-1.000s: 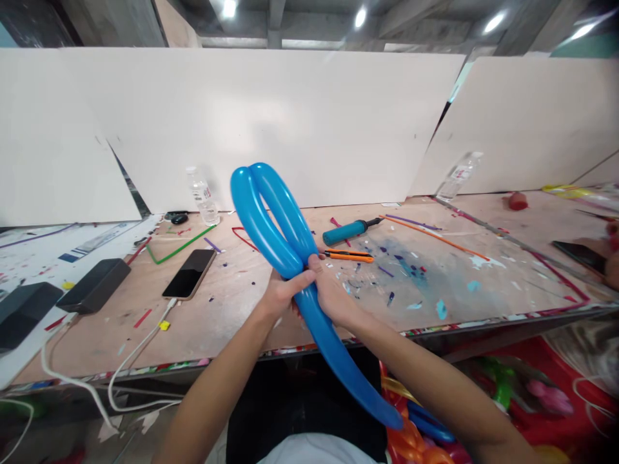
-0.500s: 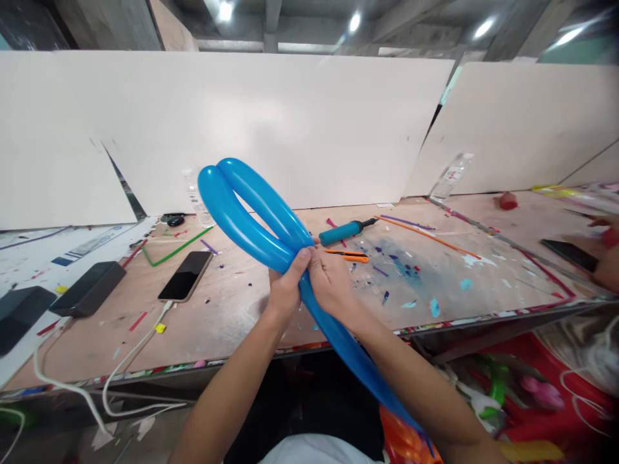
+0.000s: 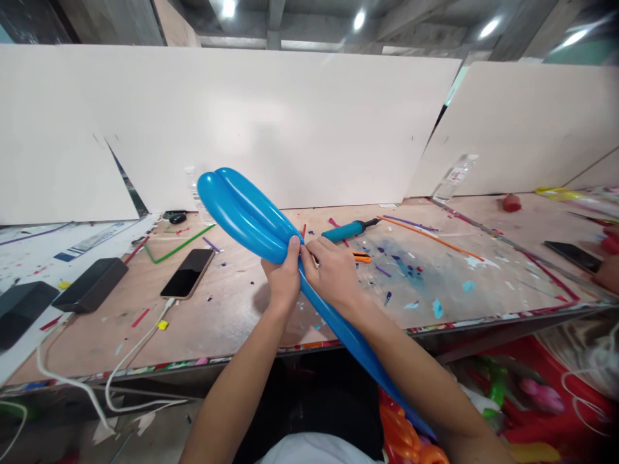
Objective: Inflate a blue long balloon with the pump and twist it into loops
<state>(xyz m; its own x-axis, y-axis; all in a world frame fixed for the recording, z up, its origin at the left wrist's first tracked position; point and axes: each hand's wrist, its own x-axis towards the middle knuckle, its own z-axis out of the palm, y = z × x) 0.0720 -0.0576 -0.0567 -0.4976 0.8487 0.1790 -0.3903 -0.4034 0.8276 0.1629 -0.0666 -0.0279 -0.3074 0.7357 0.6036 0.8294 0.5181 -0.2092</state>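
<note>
A long blue modelling balloon (image 3: 242,222) is bent into a narrow loop whose two sides lie close together, pointing up and left over the table. Where the loop closes, my left hand (image 3: 284,277) grips it, thumb on top. My right hand (image 3: 331,267) is pressed beside it, fingers closed on the same pinched spot. The rest of the balloon runs down under my right forearm towards my lap. Beyond my right hand lie a teal balloon pump (image 3: 345,231) and an orange-handled tool (image 3: 362,257), partly hidden by that hand.
On the left are a phone (image 3: 187,274) on a white cable and dark boxes (image 3: 89,285). Clear bottles (image 3: 455,178) stand by the white boards (image 3: 290,122). Balloon scraps litter the table (image 3: 232,322). A red tub (image 3: 570,380) is below right; another person's hand (image 3: 608,274) shows at the right edge.
The gap inside the blue loop has closed, its sides now together. Both hands have shifted slightly left, and my right hand has turned over the pinched spot.
</note>
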